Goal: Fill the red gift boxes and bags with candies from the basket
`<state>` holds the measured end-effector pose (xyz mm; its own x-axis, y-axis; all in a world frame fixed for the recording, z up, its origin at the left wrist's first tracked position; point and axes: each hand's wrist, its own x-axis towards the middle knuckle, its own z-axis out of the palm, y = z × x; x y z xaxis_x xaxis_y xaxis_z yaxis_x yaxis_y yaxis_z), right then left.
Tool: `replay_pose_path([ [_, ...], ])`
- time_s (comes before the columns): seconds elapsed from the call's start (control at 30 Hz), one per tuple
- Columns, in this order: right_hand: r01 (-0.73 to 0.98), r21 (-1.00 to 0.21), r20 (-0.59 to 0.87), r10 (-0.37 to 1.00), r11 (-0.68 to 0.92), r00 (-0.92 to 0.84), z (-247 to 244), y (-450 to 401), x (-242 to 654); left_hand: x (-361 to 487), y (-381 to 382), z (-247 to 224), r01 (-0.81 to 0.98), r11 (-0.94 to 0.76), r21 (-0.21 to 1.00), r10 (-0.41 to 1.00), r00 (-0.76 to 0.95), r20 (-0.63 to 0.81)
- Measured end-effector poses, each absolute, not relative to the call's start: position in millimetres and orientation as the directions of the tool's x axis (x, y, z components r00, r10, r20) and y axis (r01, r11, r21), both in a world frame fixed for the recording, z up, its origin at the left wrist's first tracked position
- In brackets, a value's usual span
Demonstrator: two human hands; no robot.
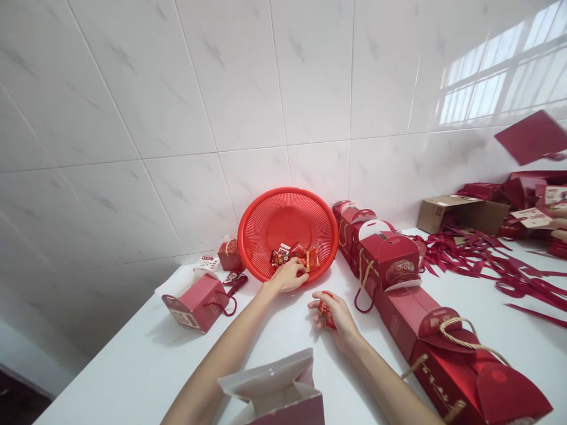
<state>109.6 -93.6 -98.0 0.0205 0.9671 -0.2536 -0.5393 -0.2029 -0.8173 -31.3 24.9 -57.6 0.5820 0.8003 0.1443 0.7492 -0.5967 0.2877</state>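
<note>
A red plastic basket (287, 203) leans tilted against the wall, with several wrapped candies (312, 258) low inside it. Over its lower rim reaches my left hand (289, 276), its fingers curled down onto the candies and closed on one, partly hidden. To the right, just in front of the basket, my right hand (337, 316) is closed round red-wrapped candy (326, 308). An open-topped gift box (283, 401) stands close to me between my forearms, its inside partly visible.
Closed red gift boxes (398, 313) with rope handles form a row on the right. Another red box (199, 301) stands left of the basket. Dark red ribbons (478, 254) and a cardboard box (463, 212) lie far right, where another person's hand (559, 223) shows.
</note>
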Motion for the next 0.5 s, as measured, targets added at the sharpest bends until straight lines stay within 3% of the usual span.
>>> replay_pose_path([
  [0.5,-0.515,-0.832,-0.26,0.965,-0.204,0.038,-92.3,-96.3,111.7,-39.7,20.5,-65.4,0.601,-0.642,0.477,0.75,0.622,0.226],
])
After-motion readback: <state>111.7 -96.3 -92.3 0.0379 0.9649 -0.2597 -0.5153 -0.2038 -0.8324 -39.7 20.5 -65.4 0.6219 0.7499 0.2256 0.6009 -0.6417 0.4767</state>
